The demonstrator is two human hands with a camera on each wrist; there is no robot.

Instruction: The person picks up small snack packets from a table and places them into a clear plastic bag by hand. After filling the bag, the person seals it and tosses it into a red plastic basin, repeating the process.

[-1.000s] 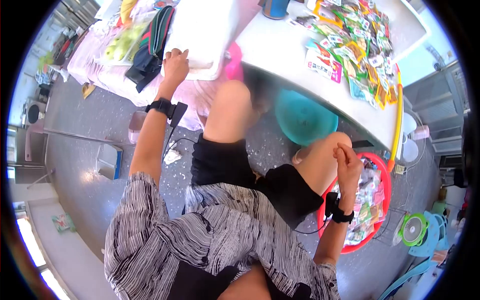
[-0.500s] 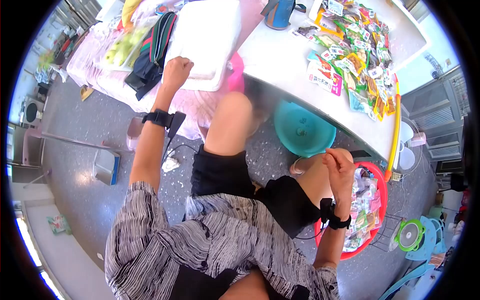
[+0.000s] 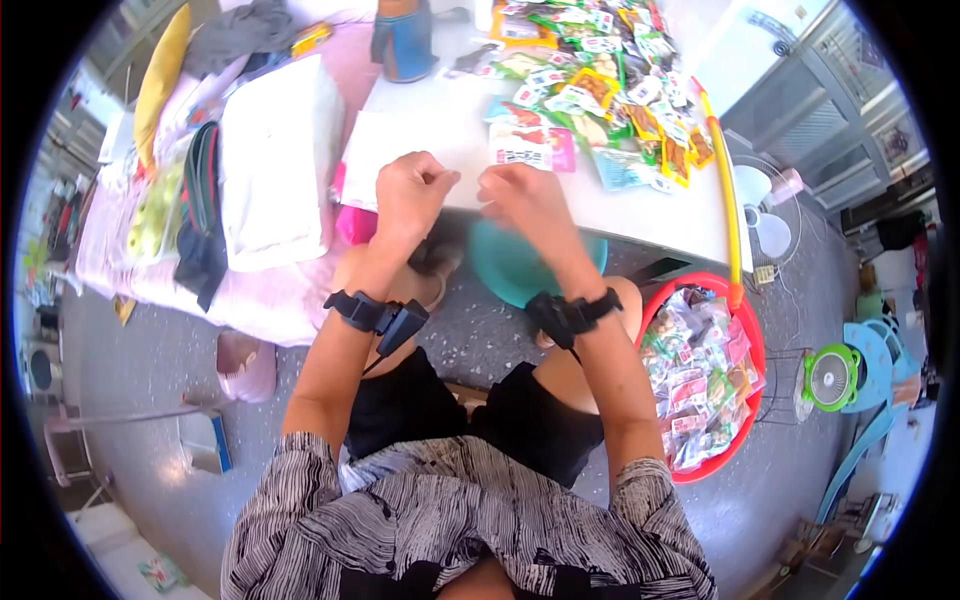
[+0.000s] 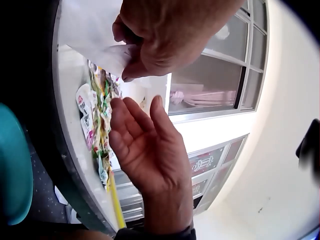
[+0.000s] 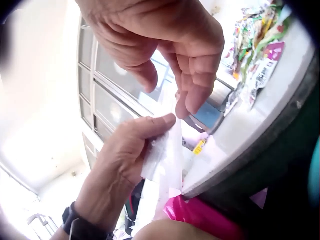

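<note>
My left hand [image 3: 408, 205] is over the near edge of the white table [image 3: 465, 118], facing my right hand [image 3: 530, 205]. Translucent plastic film [image 4: 116, 57] is pinched between thumb and fingers of the left hand [image 4: 175, 35] in the left wrist view. Below it the right hand [image 4: 155, 150] shows its palm, fingers slightly bent, holding nothing. The right wrist view has the film [image 5: 156, 156] hanging from the left hand [image 5: 120, 160], with the fingers of the right hand [image 5: 165, 45] relaxed and apart just above it.
Colourful packets [image 3: 600, 85] cover the table's back right, near a blue container [image 3: 403, 45]. A white foam box [image 3: 278, 160] lies on the pink cloth at left. A red basin [image 3: 752, 400] of packets and a teal basin [image 3: 510, 265] stand below.
My left hand has come right from the foam box to the table edge. The right hand has risen from beside the red basin to face it. The head view has shifted right.
</note>
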